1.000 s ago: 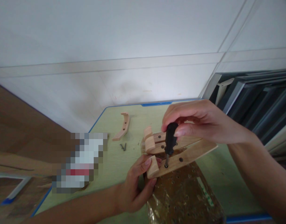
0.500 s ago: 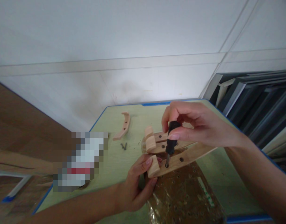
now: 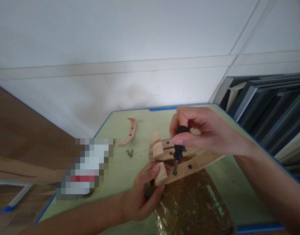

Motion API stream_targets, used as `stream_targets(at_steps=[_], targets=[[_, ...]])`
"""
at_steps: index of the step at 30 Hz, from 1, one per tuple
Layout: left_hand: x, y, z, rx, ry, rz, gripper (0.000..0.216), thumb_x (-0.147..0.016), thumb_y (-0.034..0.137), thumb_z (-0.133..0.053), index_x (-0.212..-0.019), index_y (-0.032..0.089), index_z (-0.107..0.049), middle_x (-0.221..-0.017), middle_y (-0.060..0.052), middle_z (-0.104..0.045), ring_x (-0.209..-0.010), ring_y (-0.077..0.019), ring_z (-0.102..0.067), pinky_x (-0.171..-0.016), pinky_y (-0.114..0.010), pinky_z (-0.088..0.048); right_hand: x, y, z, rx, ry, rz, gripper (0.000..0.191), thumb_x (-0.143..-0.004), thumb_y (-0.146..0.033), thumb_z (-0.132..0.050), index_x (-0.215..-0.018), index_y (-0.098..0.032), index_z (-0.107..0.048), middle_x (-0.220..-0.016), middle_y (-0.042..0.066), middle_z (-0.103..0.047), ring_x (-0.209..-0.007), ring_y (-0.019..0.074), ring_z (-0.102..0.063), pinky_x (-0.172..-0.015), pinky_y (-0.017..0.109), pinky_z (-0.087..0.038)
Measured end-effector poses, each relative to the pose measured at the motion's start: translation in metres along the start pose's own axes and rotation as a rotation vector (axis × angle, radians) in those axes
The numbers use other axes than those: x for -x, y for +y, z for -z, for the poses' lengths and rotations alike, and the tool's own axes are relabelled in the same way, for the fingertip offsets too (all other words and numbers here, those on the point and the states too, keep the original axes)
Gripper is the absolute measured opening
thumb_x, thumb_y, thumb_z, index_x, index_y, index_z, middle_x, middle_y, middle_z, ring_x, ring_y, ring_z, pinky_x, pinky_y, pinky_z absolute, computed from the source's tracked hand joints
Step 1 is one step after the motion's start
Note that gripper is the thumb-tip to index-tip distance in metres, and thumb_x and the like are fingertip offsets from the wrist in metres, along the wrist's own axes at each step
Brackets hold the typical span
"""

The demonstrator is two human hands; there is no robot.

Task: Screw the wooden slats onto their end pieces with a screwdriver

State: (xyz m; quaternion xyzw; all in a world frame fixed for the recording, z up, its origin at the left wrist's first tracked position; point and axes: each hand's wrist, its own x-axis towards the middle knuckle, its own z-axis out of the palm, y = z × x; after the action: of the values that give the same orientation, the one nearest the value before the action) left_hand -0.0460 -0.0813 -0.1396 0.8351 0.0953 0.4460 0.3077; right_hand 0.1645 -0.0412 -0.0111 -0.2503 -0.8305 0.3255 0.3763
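My right hand (image 3: 196,129) grips a short black-handled screwdriver (image 3: 179,150) between thumb and fingers. Its tip sits in a screw hole near the left end of the nearest wooden hook (image 3: 199,164). My left hand (image 3: 146,189) pinches the raised, rounded end of that same hook. Just behind it lie two more wooden hooks (image 3: 158,150), side by side, with dark screw holes. All of them rest on a block wrapped in brown tape (image 3: 189,205). The far ends of the pieces are partly hidden by my right hand.
A loose curved wooden hook (image 3: 132,130) with two holes lies at the table's back left, two or so screws (image 3: 129,153) near it. A pixelated object (image 3: 91,169) is on the left. Dark panels (image 3: 270,104) lean at the right. A white wall (image 3: 140,88) stands behind the green table (image 3: 115,182).
My right hand and the screwdriver handle have shifted slightly, with the grip turned a little. The tip stays at the same hole, and my left hand keeps its hold.
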Motion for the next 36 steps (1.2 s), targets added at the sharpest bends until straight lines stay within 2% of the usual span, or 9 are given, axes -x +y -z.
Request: stream_targets(at_steps=[9,12,19,22,24,26,28,30,36], targets=[[-0.001,0.0,0.0,0.001,0.011,0.001,0.069,-0.075,-0.002,-0.043,-0.136,0.016,-0.015,-0.111,-0.012,-0.049,-0.108,-0.024,-0.046,-0.091,-0.042,-0.043,0.001,-0.002,-0.003,-0.052,0.036,-0.015,0.036,-0.075,-0.022,-0.064,-0.059,-0.017,-0.033,-0.066,0.001,-0.055,-0.057,0.006,-0.048,-0.045,0.019,-0.029],[-0.002,0.002,0.0,0.012,0.011,0.014,0.071,-0.073,-0.004,-0.043,-0.136,0.017,-0.016,-0.112,-0.012,-0.048,-0.107,-0.0229,-0.047,-0.091,-0.041,-0.043,0.001,-0.003,-0.006,-0.119,0.047,-0.043,0.04,-0.073,-0.019,-0.065,-0.058,-0.018,-0.028,-0.063,-0.001,-0.053,-0.055,0.0057,-0.049,-0.043,0.017,-0.029],[-0.002,0.003,0.0,-0.009,0.017,0.001,0.068,-0.076,-0.002,-0.043,-0.135,0.018,-0.017,-0.113,-0.012,-0.048,-0.109,-0.0231,-0.046,-0.091,-0.041,-0.043,0.002,-0.003,-0.01,-0.312,0.04,-0.094,0.048,-0.068,-0.014,-0.069,-0.059,-0.019,-0.022,-0.059,-0.005,-0.047,-0.054,0.0051,-0.052,-0.044,0.015,-0.036],[0.0,0.002,0.001,-0.033,0.001,-0.005,0.069,-0.075,-0.003,-0.042,-0.136,0.016,-0.015,-0.115,-0.013,-0.047,-0.113,-0.0247,-0.043,-0.092,-0.042,-0.043,0.002,-0.003,-0.007,-0.404,-0.029,-0.136,0.043,-0.068,-0.014,-0.069,-0.061,-0.018,-0.027,-0.06,-0.005,-0.048,-0.053,0.0045,-0.053,-0.04,0.012,-0.035],[0.001,0.001,0.001,-0.032,0.007,-0.012,0.068,-0.075,-0.003,-0.042,-0.136,0.015,-0.015,-0.115,-0.014,-0.047,-0.113,-0.0252,-0.042,-0.092,-0.042,-0.042,0.002,-0.004,-0.004,-0.445,-0.084,-0.16,0.033,-0.072,-0.015,-0.066,-0.068,-0.018,-0.033,-0.063,-0.004,-0.051,-0.052,0.0038,-0.052,-0.041,0.011,-0.038],[0.002,0.0,0.001,-0.024,0.009,-0.005,0.067,-0.076,-0.001,-0.042,-0.135,0.016,-0.015,-0.114,-0.014,-0.047,-0.11,-0.0247,-0.044,-0.092,-0.042,-0.042,0.003,-0.005,0.0,-0.454,-0.139,-0.157,0.022,-0.078,-0.018,-0.061,-0.084,-0.017,-0.04,-0.071,-0.003,-0.056,-0.052,0.0027,-0.052,-0.044,0.012,-0.043],[0.002,0.001,0.001,-0.021,0.006,0.007,0.067,-0.077,-0.001,-0.042,-0.135,0.017,-0.015,-0.114,-0.013,-0.048,-0.108,-0.0242,-0.044,-0.091,-0.042,-0.043,0.004,-0.005,0.005,-0.432,-0.194,-0.125,0.023,-0.084,-0.02,-0.054,-0.103,-0.017,-0.041,-0.081,0.001,-0.059,-0.055,0.0023,-0.053,-0.05,0.012,-0.046],[0.001,0.001,0.001,-0.022,0.004,0.006,0.067,-0.077,-0.001,-0.042,-0.135,0.017,-0.014,-0.113,-0.013,-0.048,-0.11,-0.0246,-0.043,-0.09,-0.041,-0.043,0.005,-0.006,0.009,-0.394,-0.243,-0.081,0.025,-0.088,-0.021,-0.047,-0.111,-0.014,-0.044,-0.088,0.005,-0.06,-0.061,0.0029,-0.056,-0.055,0.013,-0.048],[-0.001,0.001,-0.001,-0.006,0.025,-0.002,0.068,-0.076,-0.002,-0.043,-0.136,0.017,-0.017,-0.112,-0.012,-0.048,-0.113,-0.0241,-0.044,-0.094,-0.041,-0.041,0.008,-0.008,0.016,-0.336,-0.279,-0.052,0.022,-0.089,-0.02,-0.045,-0.107,-0.009,-0.053,-0.096,0.01,-0.062,-0.069,0.006,-0.06,-0.062,0.017,-0.051]])
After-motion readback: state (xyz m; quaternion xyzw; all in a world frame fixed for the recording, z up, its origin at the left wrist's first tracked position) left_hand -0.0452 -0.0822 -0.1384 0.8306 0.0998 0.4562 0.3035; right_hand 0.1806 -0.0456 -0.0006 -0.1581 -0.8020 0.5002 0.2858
